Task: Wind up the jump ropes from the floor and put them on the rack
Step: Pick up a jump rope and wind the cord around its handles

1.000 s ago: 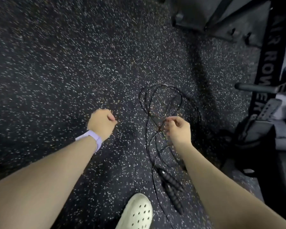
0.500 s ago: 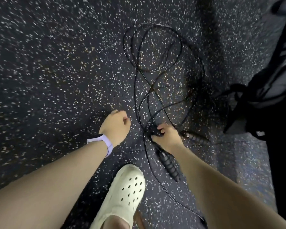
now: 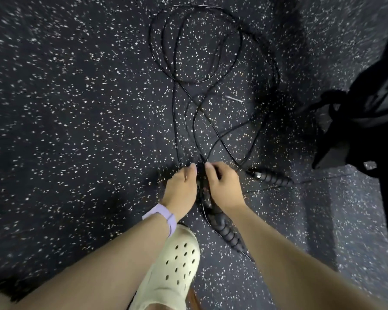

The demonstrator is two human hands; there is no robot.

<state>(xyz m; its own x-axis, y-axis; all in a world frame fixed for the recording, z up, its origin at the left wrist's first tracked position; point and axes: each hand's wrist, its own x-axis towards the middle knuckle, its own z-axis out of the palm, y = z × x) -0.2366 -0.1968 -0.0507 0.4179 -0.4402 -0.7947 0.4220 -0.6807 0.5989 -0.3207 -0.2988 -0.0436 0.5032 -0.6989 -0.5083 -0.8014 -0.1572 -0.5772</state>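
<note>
I crouched with both hands low on the floor (image 3: 76,108), where the jump ropes (image 3: 195,63) lay in tangled loops ahead of me. My right hand (image 3: 223,186) pinched the cords where they crossed, just above the ribbed handle (image 3: 227,231) lying under my wrist, so the strands could be gathered at one spot. My left hand (image 3: 182,186) curled in beside it on the same bundle; whether it truly gripped, I could not tell. A second handle (image 3: 271,177) lay off to the right.

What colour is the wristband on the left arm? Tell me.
Light purple wristband, seen clearly in the head view.
</note>
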